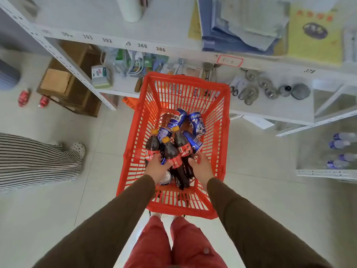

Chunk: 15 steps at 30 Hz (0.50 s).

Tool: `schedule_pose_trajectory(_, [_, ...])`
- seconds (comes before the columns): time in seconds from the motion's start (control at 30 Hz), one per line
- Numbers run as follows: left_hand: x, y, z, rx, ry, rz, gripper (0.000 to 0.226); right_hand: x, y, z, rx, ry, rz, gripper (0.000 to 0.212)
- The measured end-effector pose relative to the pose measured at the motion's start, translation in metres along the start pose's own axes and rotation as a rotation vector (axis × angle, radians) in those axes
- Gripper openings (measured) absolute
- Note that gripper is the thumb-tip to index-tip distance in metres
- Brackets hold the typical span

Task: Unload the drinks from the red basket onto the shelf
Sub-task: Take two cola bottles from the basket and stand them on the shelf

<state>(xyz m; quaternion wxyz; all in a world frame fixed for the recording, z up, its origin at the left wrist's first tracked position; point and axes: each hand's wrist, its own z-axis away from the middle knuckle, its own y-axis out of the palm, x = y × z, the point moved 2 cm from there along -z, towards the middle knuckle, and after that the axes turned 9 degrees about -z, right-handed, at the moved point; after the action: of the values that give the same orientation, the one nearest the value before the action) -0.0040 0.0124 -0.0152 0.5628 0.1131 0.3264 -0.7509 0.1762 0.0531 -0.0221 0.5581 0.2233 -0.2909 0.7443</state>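
Note:
The red basket (222,132) stands on the floor in front of the white shelf (116,26). Inside it lie three cola bottles with yellow caps, left (152,146), middle (171,153) and right (183,147), among several blue Pepsi cans (196,122). My left hand (157,168) lies on the lower part of the left bottle, thumb spread toward the middle bottle. My right hand (201,167) reaches in at the right, with its thumb against the right bottle and its fingertips by a Pepsi can (193,141). Neither hand encloses anything that I can see.
The lower shelf board (270,109) holds glass lids and small packets. Folded blue cloth (241,26) lies on the upper board. Two red cans (24,97) and a wooden crate (73,89) are on the floor at left. A person in striped trousers (38,161) stands at left.

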Motion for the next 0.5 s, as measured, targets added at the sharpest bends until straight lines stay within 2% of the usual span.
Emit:
schedule_pose_trajectory(0.13, [-0.006, 0.007, -0.012, -0.019, 0.016, 0.010, 0.077, -0.015, 0.005, -0.022, -0.011, 0.051, 0.022, 0.062])
schedule_pose_trajectory(0.2, [-0.007, 0.012, -0.020, -0.023, 0.029, 0.016, 0.069, -0.022, 0.010, -0.032, -0.018, 0.061, 0.065, 0.062])
schedule_pose_trajectory(0.5, [-0.008, 0.022, -0.046, -0.031, 0.011, 0.098, 0.066, -0.043, 0.025, -0.051, -0.058, -0.037, 0.200, 0.056])
